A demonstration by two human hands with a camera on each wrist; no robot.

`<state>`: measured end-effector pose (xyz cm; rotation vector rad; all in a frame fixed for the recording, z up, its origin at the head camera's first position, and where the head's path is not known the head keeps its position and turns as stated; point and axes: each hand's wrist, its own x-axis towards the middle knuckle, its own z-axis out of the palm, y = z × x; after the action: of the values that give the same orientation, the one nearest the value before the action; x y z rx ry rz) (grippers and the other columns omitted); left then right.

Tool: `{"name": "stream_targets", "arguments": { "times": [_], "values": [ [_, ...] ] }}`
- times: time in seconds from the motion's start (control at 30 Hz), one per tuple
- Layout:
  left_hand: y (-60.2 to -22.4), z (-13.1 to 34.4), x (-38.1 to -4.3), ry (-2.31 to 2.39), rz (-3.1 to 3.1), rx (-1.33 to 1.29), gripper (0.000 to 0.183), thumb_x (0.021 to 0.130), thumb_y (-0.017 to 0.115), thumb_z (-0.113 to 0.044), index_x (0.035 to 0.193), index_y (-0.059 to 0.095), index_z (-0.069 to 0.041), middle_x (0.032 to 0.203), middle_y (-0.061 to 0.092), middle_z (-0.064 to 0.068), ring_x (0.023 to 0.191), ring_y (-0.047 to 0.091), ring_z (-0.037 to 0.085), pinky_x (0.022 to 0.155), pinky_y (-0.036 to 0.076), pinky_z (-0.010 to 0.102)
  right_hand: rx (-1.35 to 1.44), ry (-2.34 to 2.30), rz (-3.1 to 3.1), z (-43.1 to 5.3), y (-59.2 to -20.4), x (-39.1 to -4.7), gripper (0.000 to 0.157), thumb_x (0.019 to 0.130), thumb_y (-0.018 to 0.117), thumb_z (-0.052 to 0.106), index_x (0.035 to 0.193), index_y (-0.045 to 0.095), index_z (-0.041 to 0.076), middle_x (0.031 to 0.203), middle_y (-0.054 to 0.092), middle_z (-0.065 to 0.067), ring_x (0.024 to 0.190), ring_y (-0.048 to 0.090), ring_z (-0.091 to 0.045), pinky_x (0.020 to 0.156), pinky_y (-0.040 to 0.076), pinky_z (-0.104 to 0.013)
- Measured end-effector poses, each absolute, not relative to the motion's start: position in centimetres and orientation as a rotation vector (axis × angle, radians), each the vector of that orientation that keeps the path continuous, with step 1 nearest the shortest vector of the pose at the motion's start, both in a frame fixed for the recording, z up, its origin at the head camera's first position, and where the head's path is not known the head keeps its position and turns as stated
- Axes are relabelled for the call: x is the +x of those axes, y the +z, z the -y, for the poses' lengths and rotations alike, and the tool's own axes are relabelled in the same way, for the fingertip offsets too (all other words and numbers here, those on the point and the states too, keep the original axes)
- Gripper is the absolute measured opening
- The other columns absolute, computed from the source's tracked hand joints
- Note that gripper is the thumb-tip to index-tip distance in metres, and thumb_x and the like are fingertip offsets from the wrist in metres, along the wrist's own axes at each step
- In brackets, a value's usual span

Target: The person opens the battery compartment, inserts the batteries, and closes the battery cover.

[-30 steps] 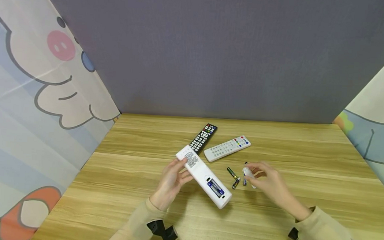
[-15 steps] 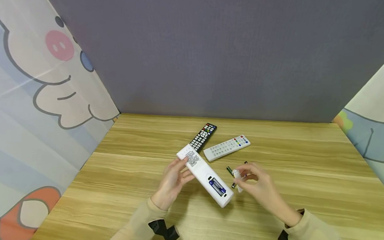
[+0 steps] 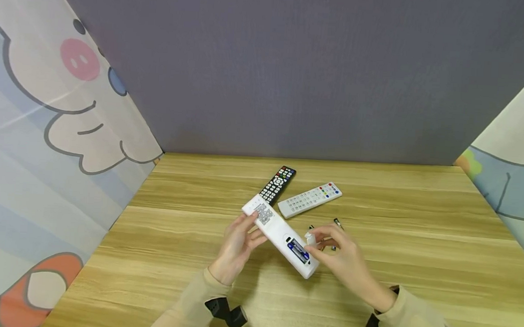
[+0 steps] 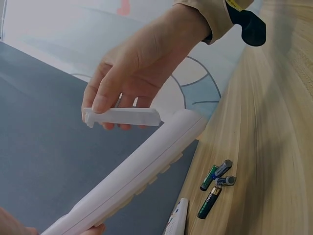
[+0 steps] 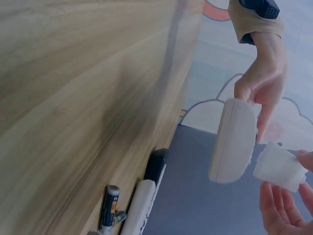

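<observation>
My left hand (image 3: pixel 235 247) holds a white remote control (image 3: pixel 277 233) by its upper end, back side up and lifted off the table. Blue batteries (image 3: pixel 298 251) lie in its uncovered battery compartment. With thumb and fingers, my right hand (image 3: pixel 344 256) pinches a white battery cover (image 3: pixel 311 238) beside that compartment. In the left wrist view the cover (image 4: pixel 124 116) is just above the remote's lower end; whether they touch I cannot tell. Loose batteries (image 4: pixel 215 183) lie on the table, partly hidden behind the right hand in the head view.
A black remote (image 3: pixel 279 183) and a second white remote (image 3: pixel 310 200) lie buttons up on the wooden table (image 3: pixel 157 257), beyond the held remote. A grey panel (image 3: pixel 311 86) stands behind the table, with cartoon-printed cloth (image 3: pixel 35 119) at the sides.
My right hand has carried the battery cover left, from over the loose batteries to the held remote's compartment. The left hand and its remote have barely moved.
</observation>
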<state>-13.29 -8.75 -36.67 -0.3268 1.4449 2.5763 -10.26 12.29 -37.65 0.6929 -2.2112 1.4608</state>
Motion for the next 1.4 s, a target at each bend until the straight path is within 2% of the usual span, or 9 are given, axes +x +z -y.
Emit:
{"name": "stream_targets", "arguments": {
  "times": [0.33, 0.53, 0.63, 0.97, 1.4],
  "values": [
    [-36.6, 8.6, -13.3, 2.588, -1.450, -0.323, 0.037, 0.091, 0.048, -0.012, 0.121, 0.038, 0.006, 0.090, 0.060, 0.005, 0.073, 0.063, 0.018, 0.068, 0.055, 0.029, 0.728, 1.444, 2.151, -11.7, -38.1, -10.6, 0.038, 0.060, 0.075, -0.006, 0.094, 0.061, 0.005, 0.086, 0.057, -0.003, 0.075, 0.054, -0.009, 0.058, 0.054, -0.027],
    [-36.6, 8.6, -13.3, 2.594, -1.455, -0.319, 0.038, 0.091, 0.047, -0.012, 0.122, 0.038, 0.006, 0.091, 0.060, 0.005, 0.075, 0.063, 0.018, 0.071, 0.055, 0.031, 0.743, 1.409, 2.145, -11.1, -36.8, -9.9, 0.037, 0.056, 0.074, -0.012, 0.089, 0.059, -0.003, 0.084, 0.056, -0.009, 0.072, 0.053, -0.011, 0.056, 0.054, -0.029],
    [-36.6, 8.5, -13.3, 2.597, -1.451, -0.330, 0.037, 0.091, 0.047, -0.012, 0.122, 0.038, 0.006, 0.092, 0.060, 0.006, 0.075, 0.063, 0.019, 0.073, 0.054, 0.033, 0.767, 1.380, 2.135, -11.3, -37.5, -10.2, 0.038, 0.055, 0.075, -0.010, 0.089, 0.060, -0.002, 0.084, 0.057, -0.008, 0.072, 0.053, -0.012, 0.056, 0.053, -0.028],
    [-36.4, 8.5, -13.2, 2.606, -1.431, -0.358, 0.035, 0.090, 0.047, -0.009, 0.122, 0.039, 0.005, 0.092, 0.060, 0.006, 0.073, 0.063, 0.019, 0.071, 0.055, 0.032, 0.899, 1.342, 2.125, -11.7, -38.7, -10.9, 0.035, 0.061, 0.075, -0.002, 0.093, 0.060, 0.001, 0.087, 0.058, -0.003, 0.075, 0.053, -0.010, 0.063, 0.052, -0.019],
    [-36.2, 8.3, -13.1, 2.604, -1.453, -0.328, 0.037, 0.090, 0.049, -0.009, 0.121, 0.038, 0.007, 0.089, 0.059, 0.005, 0.071, 0.063, 0.018, 0.067, 0.055, 0.031, 0.963, 1.200, 2.135, -11.3, -38.8, -11.2, 0.037, 0.060, 0.076, 0.002, 0.094, 0.063, 0.004, 0.088, 0.058, -0.002, 0.069, 0.052, -0.009, 0.059, 0.049, -0.015]
  ]
}}
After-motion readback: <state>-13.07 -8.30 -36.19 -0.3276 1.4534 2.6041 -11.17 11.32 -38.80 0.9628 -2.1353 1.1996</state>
